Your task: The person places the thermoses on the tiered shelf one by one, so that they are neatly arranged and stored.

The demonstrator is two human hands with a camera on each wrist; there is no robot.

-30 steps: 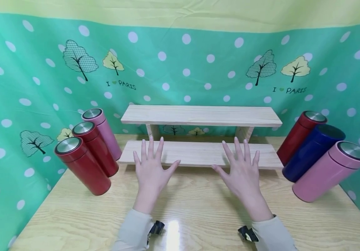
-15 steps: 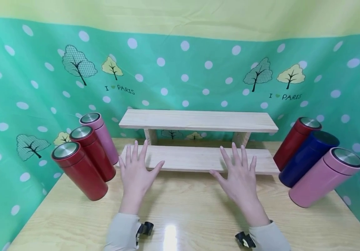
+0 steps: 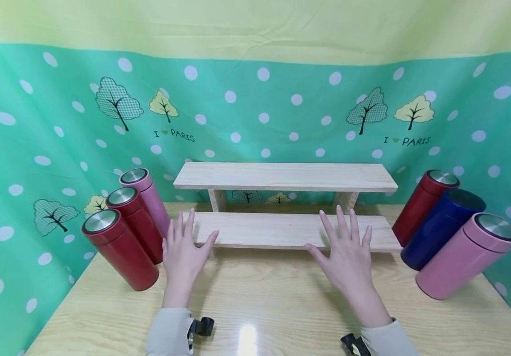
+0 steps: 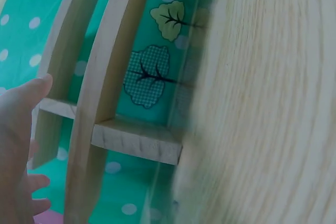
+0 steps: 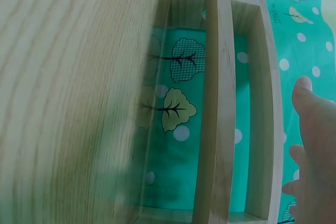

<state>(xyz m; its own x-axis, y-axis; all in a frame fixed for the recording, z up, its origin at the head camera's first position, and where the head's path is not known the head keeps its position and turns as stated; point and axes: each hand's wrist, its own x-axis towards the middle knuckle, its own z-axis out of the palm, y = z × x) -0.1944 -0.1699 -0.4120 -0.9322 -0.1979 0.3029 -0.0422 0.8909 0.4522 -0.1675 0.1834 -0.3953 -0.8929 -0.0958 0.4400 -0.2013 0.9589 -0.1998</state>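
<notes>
My left hand hovers with spread fingers before the left end of a two-tier wooden shelf, near the flasks on that side. Nothing is in it. My right hand, also empty and spread, is in front of the shelf's right half. On the left stand a front red vacuum flask, a second red flask and a pink flask. A red flask, a blue flask and a pink flask stand at the right. Both wrist views show a thumb held apart from the shelf boards.
The shelf's upper board sits further back, raised on short wooden supports. A green dotted cloth with printed trees encloses the back and sides. Light wood tabletop extends in front of the shelf.
My left hand has moved left, closer to the left flasks. The right hand stays in nearly the same place before the shelf. The head view has shifted slightly, so the scene sits lower.
</notes>
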